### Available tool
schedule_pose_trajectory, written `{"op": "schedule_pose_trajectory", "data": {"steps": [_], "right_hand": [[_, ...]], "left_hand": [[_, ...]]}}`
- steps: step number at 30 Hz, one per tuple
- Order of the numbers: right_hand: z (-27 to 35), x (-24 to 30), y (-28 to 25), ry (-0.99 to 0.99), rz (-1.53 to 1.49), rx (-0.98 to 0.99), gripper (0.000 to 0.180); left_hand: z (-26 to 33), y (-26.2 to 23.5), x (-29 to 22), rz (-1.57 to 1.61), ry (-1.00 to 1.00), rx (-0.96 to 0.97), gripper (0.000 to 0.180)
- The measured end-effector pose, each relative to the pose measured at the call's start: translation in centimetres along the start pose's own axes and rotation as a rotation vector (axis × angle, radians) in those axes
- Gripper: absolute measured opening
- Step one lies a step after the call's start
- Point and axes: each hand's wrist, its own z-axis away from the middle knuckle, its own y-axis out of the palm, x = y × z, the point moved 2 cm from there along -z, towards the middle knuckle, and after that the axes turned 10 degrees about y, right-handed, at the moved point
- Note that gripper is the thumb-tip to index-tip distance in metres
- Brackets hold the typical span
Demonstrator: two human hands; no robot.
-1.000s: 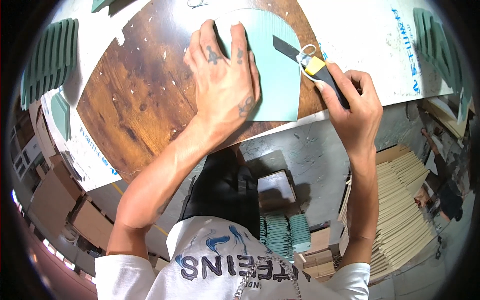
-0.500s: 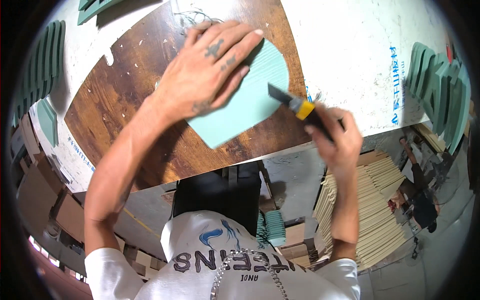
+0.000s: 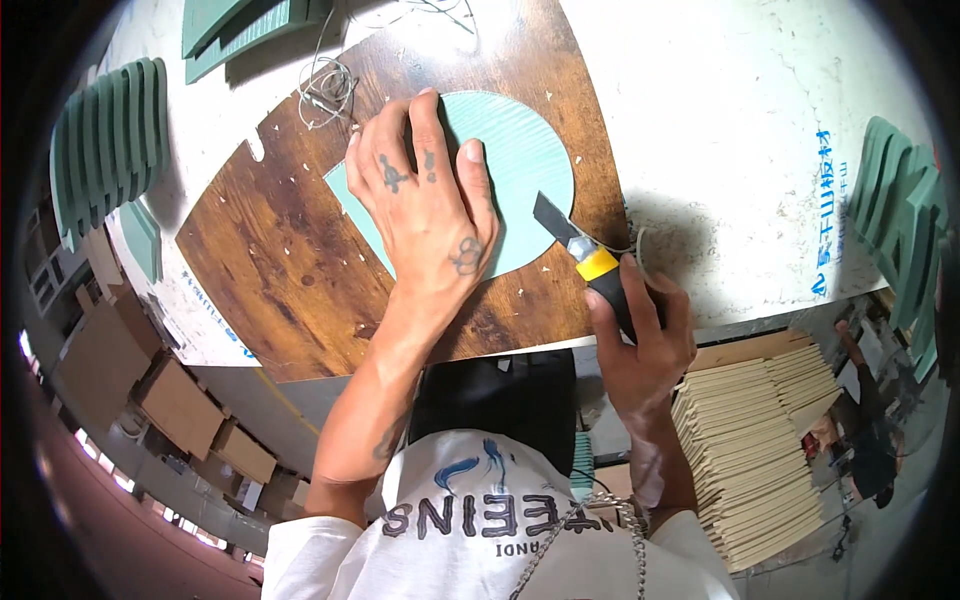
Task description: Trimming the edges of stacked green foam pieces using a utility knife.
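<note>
A mint-green ribbed sheet (image 3: 525, 150) with a rounded end lies on a dark brown wood-grain board (image 3: 300, 250). My left hand (image 3: 425, 210) rests on top of it, palm down with fingers stretched and slightly apart, hiding its middle. My right hand (image 3: 645, 340) is wrapped round a utility knife (image 3: 599, 265) with a black and yellow handle. Its dark blade points up and left, at the sheet's lower right edge; whether it touches cannot be told. A thin pale strip (image 3: 641, 245) curls beside the knife.
Tangled thin offcuts (image 3: 328, 92) lie by the board's far edge. Stacks of green curved pieces stand at the left (image 3: 110, 145), far left (image 3: 250, 38) and right (image 3: 895, 215) of the white table (image 3: 720, 150). Below right are stacked cream strips (image 3: 750, 450) and another person (image 3: 875, 440).
The green sheet has turned clockwise, its corner going from the near side to the left. My left hand has turned with it. The knife is slightly nearer me, and a thin strip now shows beside it.
</note>
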Motion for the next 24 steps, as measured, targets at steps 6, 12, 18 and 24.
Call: {"op": "schedule_pose_trajectory", "data": {"steps": [6,12,18,24], "right_hand": [[-1.5,-0.2,0.4,-0.045,-0.028,0.011,0.046],[-5.3,0.1,0.5,-0.123,-0.062,0.020,0.049],[-10.0,0.1,-0.4,-0.235,-0.065,0.116,0.055],[-14.3,0.4,-0.6,-0.435,0.009,0.232,0.052]], "left_hand": [[-0.1,-0.4,-0.2,0.010,0.023,0.022,0.045],[-0.4,-0.5,0.1,0.039,0.024,0.044,0.046],[-0.6,-0.9,0.0,0.066,0.026,0.044,0.047],[-0.6,-0.9,-0.2,0.075,0.000,0.059,0.046]]}}
